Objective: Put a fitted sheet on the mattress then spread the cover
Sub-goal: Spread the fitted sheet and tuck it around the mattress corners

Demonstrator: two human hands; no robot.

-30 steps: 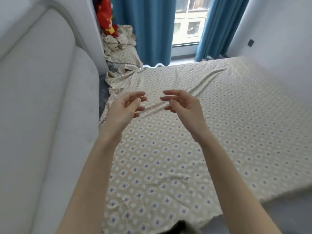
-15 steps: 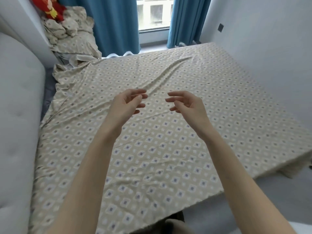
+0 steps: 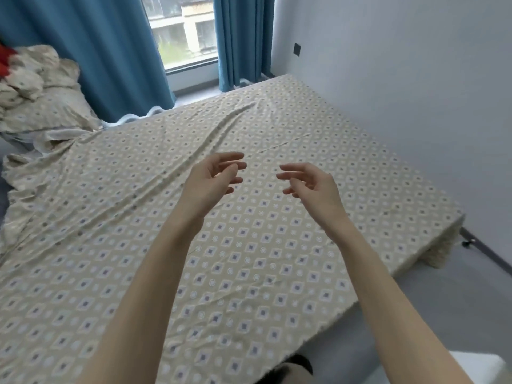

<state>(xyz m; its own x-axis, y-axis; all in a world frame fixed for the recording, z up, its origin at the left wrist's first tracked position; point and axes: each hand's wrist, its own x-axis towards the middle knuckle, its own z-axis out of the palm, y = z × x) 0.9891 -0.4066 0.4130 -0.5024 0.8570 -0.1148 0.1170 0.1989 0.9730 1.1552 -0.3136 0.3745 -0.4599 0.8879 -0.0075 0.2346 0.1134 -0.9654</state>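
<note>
A beige fitted sheet (image 3: 277, 273) with a blue-and-white diamond print lies over the mattress. It has a long crease running toward the window and bunched folds at the far left corner. Its near right corner hangs gathered over the mattress edge. A crumpled cover (image 3: 41, 92) in the same print is piled at the far left. My left hand (image 3: 210, 181) and my right hand (image 3: 310, 187) hover side by side above the middle of the sheet, palms facing each other. Their fingers are loosely curled and hold nothing.
Blue curtains (image 3: 105, 51) frame a window (image 3: 185, 29) at the far end. A white wall (image 3: 415, 92) runs along the bed's right side. A grey floor strip (image 3: 443, 314) lies at the near right. A red item (image 3: 5, 62) sits beside the crumpled pile.
The view has swung right, so the grey headboard at the left has left the frame and the bed's right corner appears. Both hands keep the same raised, empty pose.
</note>
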